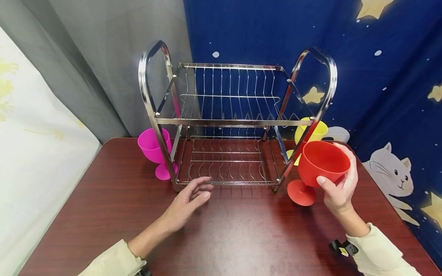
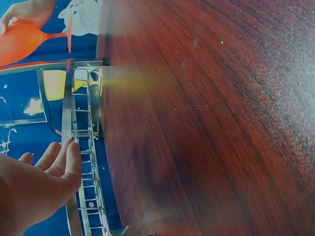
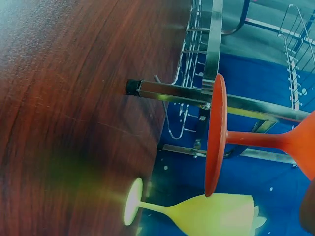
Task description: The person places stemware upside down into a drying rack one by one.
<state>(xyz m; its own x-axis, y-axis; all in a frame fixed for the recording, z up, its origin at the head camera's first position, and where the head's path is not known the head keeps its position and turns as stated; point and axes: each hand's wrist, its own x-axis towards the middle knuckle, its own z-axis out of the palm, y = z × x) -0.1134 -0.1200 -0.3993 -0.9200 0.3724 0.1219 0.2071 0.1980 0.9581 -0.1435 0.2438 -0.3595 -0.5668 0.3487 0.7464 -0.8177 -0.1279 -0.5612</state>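
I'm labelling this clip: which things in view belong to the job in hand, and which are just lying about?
Likely part of the job:
red goblet, held in the right hand
metal rack, nearest the left hand

Apparently just standing about, untouched:
pink goblet, by the rack's left side
yellow goblet, by the rack's right side
blue curtain, a backdrop

We find the head view bright and evenly lit, with a pale glare on the near part of the table and sharp highlights along the chrome rack. Both wrist views look hazier and bluish to us, with grainy shine across the wood; the yellow goblet appears washed out.
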